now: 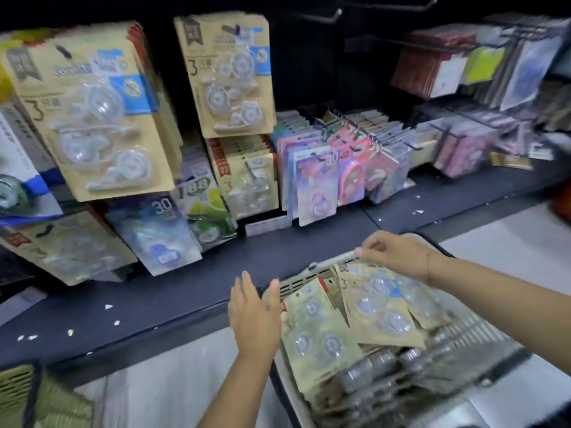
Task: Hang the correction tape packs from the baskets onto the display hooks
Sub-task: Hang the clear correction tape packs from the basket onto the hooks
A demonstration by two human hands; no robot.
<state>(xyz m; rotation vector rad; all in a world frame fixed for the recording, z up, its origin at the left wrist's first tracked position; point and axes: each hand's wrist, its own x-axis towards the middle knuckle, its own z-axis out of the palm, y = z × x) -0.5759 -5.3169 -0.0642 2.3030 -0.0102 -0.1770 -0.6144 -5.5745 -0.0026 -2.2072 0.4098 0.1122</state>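
At lower right of the frame, correction tape packs lie in a basket; the right hand pinches its handle, the left hand hovers flat beside it

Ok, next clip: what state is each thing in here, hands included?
Basket: holding a pile of packs.
Handle: held at one end.
Packs in basket: lying loose, none held.
Left hand: open, fingers straight, by the basket's near corner.
Right hand: fingers curled round the handle.
Kraft packs on hooks: hanging.
Top hook: bare.
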